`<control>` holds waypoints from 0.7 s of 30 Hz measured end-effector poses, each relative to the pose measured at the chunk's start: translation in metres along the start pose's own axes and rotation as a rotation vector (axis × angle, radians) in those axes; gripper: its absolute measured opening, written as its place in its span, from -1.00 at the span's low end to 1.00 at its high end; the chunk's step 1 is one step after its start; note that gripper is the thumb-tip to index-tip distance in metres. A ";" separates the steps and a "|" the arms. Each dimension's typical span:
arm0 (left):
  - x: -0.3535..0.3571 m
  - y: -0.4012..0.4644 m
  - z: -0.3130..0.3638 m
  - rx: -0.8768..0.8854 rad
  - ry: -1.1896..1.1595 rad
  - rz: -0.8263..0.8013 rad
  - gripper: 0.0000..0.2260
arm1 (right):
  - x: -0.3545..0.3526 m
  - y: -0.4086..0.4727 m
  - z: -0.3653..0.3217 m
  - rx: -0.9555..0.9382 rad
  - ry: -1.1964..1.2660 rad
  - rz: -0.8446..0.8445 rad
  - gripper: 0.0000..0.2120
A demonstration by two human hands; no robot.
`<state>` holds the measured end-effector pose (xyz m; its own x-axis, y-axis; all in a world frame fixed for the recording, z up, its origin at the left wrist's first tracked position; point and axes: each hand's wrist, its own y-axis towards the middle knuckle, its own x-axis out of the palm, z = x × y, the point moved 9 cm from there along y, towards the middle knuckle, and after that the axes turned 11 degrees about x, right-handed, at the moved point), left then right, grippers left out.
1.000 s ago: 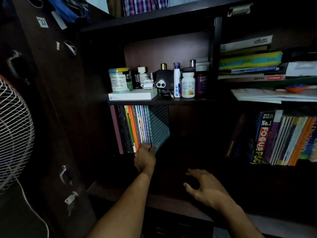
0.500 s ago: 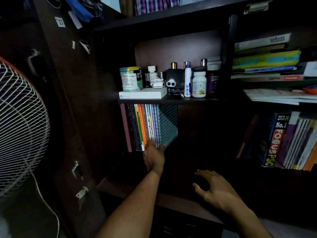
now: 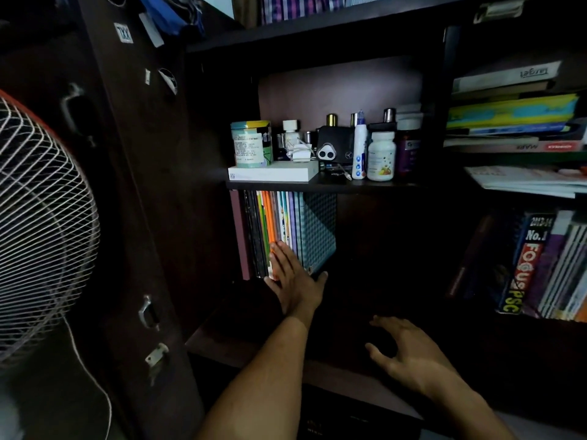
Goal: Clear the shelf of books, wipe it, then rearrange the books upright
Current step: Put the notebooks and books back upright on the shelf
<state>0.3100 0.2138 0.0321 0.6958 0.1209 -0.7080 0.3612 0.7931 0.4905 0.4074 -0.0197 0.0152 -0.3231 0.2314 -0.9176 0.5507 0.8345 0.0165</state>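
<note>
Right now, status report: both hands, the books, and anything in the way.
Left hand flat, fingers straight against upright books. Right hand open over the dark shelf, holding nothing. Nothing visibly in the way; compartment's right side too dark to tell.

Your left hand (image 3: 293, 282) lies flat, fingers straight, against the lower spines of the upright books (image 3: 286, 231) at the left end of the dark shelf (image 3: 241, 341). Your right hand (image 3: 409, 357) hovers over the shelf, fingers spread, holding nothing. Bottles (image 3: 381, 155) and a white box (image 3: 273, 174) sit on the ledge above.
</note>
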 end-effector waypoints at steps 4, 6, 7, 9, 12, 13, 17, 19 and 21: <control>-0.006 -0.006 0.003 0.052 -0.112 -0.011 0.10 | 0.000 -0.005 0.000 0.006 0.007 0.004 -0.41; -0.016 -0.012 0.004 0.088 -0.201 0.046 0.05 | -0.002 -0.007 -0.001 0.000 0.034 0.022 -0.41; -0.023 -0.016 0.007 0.115 -0.223 0.094 0.02 | -0.004 -0.008 -0.002 -0.007 0.042 0.037 -0.42; -0.034 -0.025 0.018 0.201 -0.205 0.156 -0.01 | -0.007 -0.012 -0.002 -0.007 0.043 0.072 -0.43; -0.040 -0.034 0.032 0.263 -0.249 0.111 -0.02 | -0.012 -0.017 -0.005 -0.023 0.041 0.101 -0.43; -0.038 -0.040 0.035 0.243 -0.303 0.055 -0.05 | -0.013 -0.020 -0.004 -0.017 0.074 0.104 -0.43; -0.008 -0.093 0.063 0.174 -0.544 -0.336 -0.25 | -0.030 -0.043 0.009 0.074 0.331 0.202 -0.52; 0.004 -0.143 0.104 0.274 -0.593 -0.559 -0.35 | -0.041 -0.072 0.032 0.165 0.445 0.269 -0.57; 0.007 -0.189 0.148 0.411 -0.592 -0.704 -0.51 | -0.049 -0.115 0.055 0.229 0.492 0.310 -0.61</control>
<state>0.3384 -0.0236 0.0102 0.3979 -0.7004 -0.5925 0.9172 0.2891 0.2742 0.4024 -0.1545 0.0365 -0.4082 0.6943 -0.5927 0.8089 0.5760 0.1177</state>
